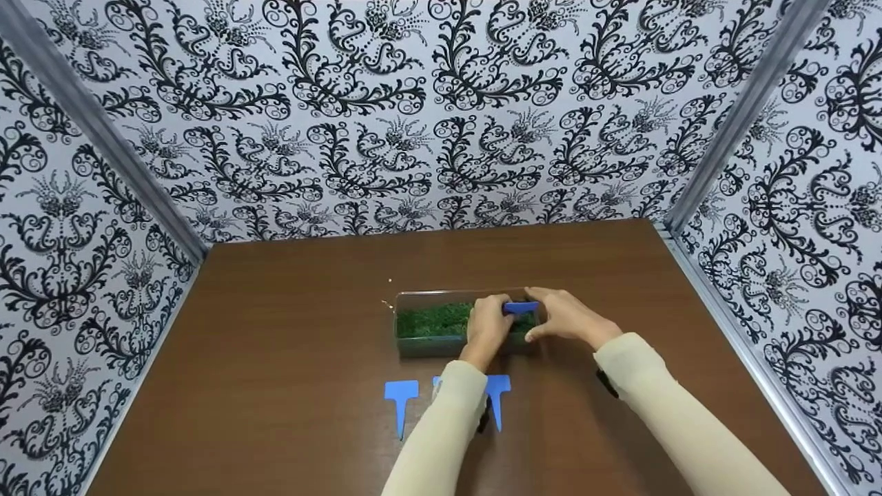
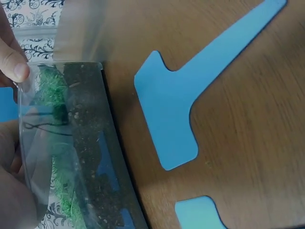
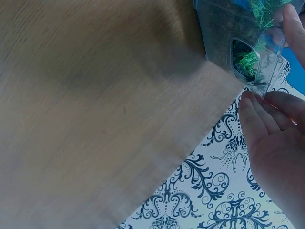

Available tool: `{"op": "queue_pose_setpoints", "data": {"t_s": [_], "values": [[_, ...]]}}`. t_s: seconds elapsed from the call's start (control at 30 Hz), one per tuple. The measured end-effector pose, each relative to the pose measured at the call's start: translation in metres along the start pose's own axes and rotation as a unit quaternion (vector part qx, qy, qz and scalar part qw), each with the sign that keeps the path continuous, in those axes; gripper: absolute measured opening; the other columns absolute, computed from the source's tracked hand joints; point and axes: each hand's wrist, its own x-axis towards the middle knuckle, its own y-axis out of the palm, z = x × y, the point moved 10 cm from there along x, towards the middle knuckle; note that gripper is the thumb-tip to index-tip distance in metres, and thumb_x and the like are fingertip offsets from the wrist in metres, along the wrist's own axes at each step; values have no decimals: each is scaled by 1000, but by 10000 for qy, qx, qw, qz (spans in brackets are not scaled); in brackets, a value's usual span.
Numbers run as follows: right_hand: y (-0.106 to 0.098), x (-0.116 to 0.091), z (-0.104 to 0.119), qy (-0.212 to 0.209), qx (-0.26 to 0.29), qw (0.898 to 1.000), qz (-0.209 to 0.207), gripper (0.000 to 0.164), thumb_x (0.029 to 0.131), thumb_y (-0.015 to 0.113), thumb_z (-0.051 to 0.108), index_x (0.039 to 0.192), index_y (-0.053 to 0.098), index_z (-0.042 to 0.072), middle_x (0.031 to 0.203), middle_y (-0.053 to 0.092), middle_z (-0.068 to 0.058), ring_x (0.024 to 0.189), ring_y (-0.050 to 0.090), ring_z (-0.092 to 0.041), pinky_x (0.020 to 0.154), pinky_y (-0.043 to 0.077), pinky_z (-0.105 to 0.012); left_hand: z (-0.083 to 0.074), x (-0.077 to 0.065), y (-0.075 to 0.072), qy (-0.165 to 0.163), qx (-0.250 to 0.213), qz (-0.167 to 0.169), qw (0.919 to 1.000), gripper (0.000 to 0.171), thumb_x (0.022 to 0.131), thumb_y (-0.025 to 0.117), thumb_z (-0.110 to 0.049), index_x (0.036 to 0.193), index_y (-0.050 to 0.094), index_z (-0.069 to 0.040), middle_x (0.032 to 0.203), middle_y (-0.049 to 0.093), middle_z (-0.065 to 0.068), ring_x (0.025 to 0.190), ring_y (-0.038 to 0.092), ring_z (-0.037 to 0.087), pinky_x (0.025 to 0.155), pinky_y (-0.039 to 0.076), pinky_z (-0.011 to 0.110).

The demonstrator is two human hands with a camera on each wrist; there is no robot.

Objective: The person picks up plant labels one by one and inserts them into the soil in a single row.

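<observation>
A clear plastic planter box [image 1: 431,348] holds dark soil [image 2: 88,109] and shredded green grass [image 1: 441,320]. Over its right end, my left hand [image 1: 490,320] pinches the broad head of a blue T-shaped plant label [image 1: 521,307]; the stem's lower part is hidden. My right hand [image 1: 568,317] grips the same end of the box, thumb at the front and fingers at the back corner. In the right wrist view those fingertips [image 3: 252,102] meet the box rim.
Blue labels lie in front of the box: one at left [image 1: 401,393], another [image 1: 497,393] beside my left forearm, and one partly under that sleeve [image 1: 435,380]. Light bits [image 1: 388,303] lie by the box's left end. Patterned walls [image 1: 441,138] enclose the brown table [image 1: 289,358].
</observation>
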Motion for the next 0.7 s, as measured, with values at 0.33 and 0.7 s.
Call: {"op": "queue_pose_setpoints", "data": {"t_s": [0.33, 0.7], "values": [[-2, 1, 1, 40, 49, 10000, 31, 97, 79, 84, 34, 151, 33, -6, 156, 35, -27, 144, 36, -44, 114, 36, -56, 1, 1, 1, -138, 155, 2, 9998, 7, 87, 76, -15, 94, 77, -17, 95, 77, 1, 88, 74, 23, 75, 59, 38], [0, 0, -2, 130, 188, 9997, 14, 96, 79, 84, 33, 152, 34, -5, 157, 35, -25, 145, 35, -44, 114, 35, -56, 4, 3, 6, -176, 346, -87, 9992, 4, 88, 76, -16, 91, 77, -16, 91, 78, 1, 83, 74, 22, 70, 58, 37]]}}
